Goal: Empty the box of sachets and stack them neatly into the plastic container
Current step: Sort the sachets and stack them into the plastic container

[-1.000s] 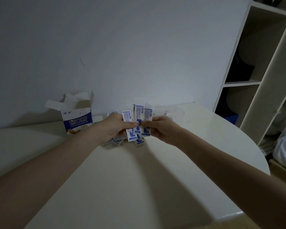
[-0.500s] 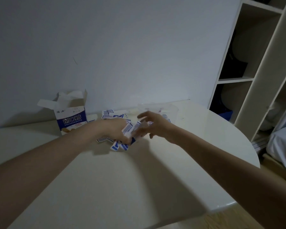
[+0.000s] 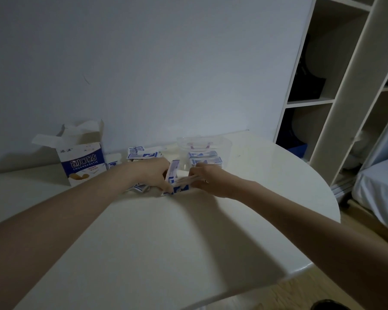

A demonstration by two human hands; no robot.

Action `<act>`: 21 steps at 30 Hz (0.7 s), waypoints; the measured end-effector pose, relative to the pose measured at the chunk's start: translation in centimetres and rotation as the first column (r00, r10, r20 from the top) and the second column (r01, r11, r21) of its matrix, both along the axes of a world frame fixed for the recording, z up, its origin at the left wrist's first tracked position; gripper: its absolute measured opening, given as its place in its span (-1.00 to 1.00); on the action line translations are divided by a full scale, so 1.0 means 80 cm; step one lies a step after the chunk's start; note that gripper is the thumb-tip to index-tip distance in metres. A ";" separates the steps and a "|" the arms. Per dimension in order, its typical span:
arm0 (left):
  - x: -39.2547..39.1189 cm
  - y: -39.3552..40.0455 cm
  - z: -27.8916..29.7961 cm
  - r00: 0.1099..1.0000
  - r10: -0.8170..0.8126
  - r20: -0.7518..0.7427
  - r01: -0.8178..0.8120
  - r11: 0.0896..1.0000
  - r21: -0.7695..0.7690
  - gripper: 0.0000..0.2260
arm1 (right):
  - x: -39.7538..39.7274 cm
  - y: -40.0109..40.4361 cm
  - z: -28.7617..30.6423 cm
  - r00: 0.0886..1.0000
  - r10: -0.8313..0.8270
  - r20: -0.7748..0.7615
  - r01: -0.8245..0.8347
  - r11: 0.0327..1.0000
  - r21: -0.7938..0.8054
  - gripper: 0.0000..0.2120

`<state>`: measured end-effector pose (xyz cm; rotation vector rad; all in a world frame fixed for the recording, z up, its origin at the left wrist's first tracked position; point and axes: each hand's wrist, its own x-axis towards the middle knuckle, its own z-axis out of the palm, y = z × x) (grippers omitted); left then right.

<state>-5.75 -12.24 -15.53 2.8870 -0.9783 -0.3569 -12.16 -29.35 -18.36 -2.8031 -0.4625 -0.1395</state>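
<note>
The opened blue-and-white box (image 3: 82,159) stands at the back left of the table, flaps up. Loose blue-and-white sachets (image 3: 143,155) lie scattered near the wall behind my hands. A clear plastic container (image 3: 204,145) at the back centre holds a few stacked sachets (image 3: 205,161). My left hand (image 3: 152,173) grips a small bundle of sachets (image 3: 173,173) standing on edge on the table. My right hand (image 3: 207,179), fingers stretched leftwards and blurred, touches the same bundle just in front of the container.
The white round table (image 3: 157,238) has its curved edge at the right and front. White open shelving (image 3: 336,90) stands to the right, with a bed corner (image 3: 381,182) beyond it. A plain wall runs behind the table.
The sachets held up fanned between both hands a second ago have come down to the table. My right hand let go, opened, and now reaches back to the bundle.
</note>
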 end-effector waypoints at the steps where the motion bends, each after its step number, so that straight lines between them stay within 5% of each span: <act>1: 0.002 0.000 0.000 1.000 0.003 0.008 -0.003 1.000 -0.009 -0.62 | 0.000 -0.001 0.000 1.000 0.015 0.020 -0.015 1.000 -0.011 -0.79; 8: 0.003 -0.010 0.009 0.999 0.027 0.044 -0.035 0.982 0.186 -0.88 | -0.006 -0.005 0.017 0.858 0.196 0.474 -0.098 0.970 -0.223 -0.83; 11: -0.004 -0.023 0.012 0.999 -0.014 0.034 0.006 0.979 0.203 -0.75 | 0.002 0.006 0.019 0.879 0.296 0.375 -0.192 0.937 -0.291 -0.87; 15: -0.003 -0.018 0.011 0.997 -0.074 0.036 0.071 0.994 0.081 -0.81 | 0.004 0.000 0.010 0.953 0.200 0.229 -0.131 0.949 -0.285 -0.82; 18: 0.002 -0.002 0.010 0.994 -0.015 -0.106 0.011 0.999 -0.033 -0.82 | 0.000 -0.007 0.002 0.967 0.153 0.204 -0.103 0.966 -0.237 -0.83; 21: -0.010 0.000 0.011 0.983 -0.016 -0.181 0.018 1.000 0.013 -0.74 | -0.004 -0.006 -0.003 0.976 0.123 0.178 -0.084 0.973 -0.214 -0.81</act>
